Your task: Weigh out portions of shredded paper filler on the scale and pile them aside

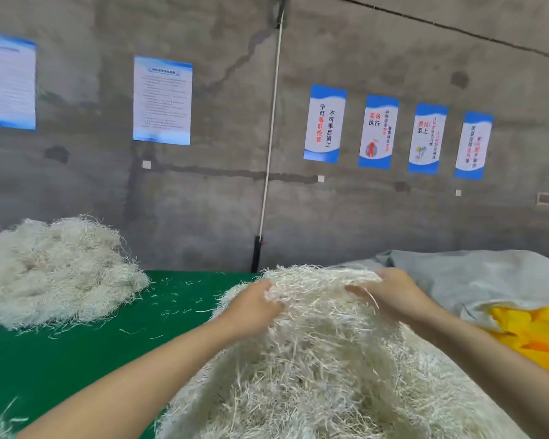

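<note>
Fingers (268, 291) of the left hand (254, 307) are curled into the crest of the near heap (314, 375) of shredded paper, tips buried among the strands. Fingers (360, 291) of the right hand (393, 296) are likewise bent and pinch a tuft at the same crest. A few strands trail over them, and blur keeps me from telling how tightly they close. The hands are near each other, with a ridge of paper raised between them. Both forearms are bare and reach in from the bottom edge of the view.

Left to right:
- Set-aside pile (54, 274): off-white shreds, broad and low, at the table's far left corner, well apart from the hands.
- Table (92, 359): green top, its far edge against the concrete wall (203, 201).
- Loose strands (178, 302): scattered on the green between the two masses of paper.
- Near heap: fills the table's near right part, rises to the hands and spills toward the front edge.
- Grey sack (473, 280): crumpled, just beyond the right hand at the table's right side.
- Yellow material (533, 334): shows below the sack's fold at the right edge.

Wall: blue-bordered posters (162, 99) in a row; a white cord (271, 137) hangs down to the table's far edge.
</note>
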`<state>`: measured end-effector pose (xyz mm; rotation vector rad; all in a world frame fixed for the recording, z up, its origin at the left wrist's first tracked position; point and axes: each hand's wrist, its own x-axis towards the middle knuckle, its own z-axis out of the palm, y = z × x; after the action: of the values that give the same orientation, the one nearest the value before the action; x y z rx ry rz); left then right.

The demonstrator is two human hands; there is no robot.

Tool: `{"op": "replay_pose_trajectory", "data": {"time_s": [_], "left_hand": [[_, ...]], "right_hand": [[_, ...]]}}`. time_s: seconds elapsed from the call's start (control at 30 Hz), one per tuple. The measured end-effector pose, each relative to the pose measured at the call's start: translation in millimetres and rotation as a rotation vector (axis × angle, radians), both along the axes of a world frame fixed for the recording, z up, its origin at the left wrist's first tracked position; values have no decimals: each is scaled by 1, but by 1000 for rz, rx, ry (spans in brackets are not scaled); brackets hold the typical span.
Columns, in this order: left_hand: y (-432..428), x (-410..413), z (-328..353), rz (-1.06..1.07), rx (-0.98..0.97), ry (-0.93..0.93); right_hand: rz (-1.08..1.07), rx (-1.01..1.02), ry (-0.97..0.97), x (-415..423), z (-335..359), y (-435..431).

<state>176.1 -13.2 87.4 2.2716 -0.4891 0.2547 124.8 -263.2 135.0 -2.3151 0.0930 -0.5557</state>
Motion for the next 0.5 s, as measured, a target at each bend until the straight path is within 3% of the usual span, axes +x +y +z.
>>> {"op": "replay_pose_trajectory", "data": {"time_s": [0.1, 0.33, 0.5], "left_hand": [[23, 15, 14, 68, 16, -37], [35, 12, 32, -88, -73, -30], [33, 5, 31, -8, -53, -98]], "right_hand": [[-86, -336, 50, 1, -10, -18], [-103, -225, 132, 18, -39, -47], [-119, -162, 135, 26, -44, -52]]}}
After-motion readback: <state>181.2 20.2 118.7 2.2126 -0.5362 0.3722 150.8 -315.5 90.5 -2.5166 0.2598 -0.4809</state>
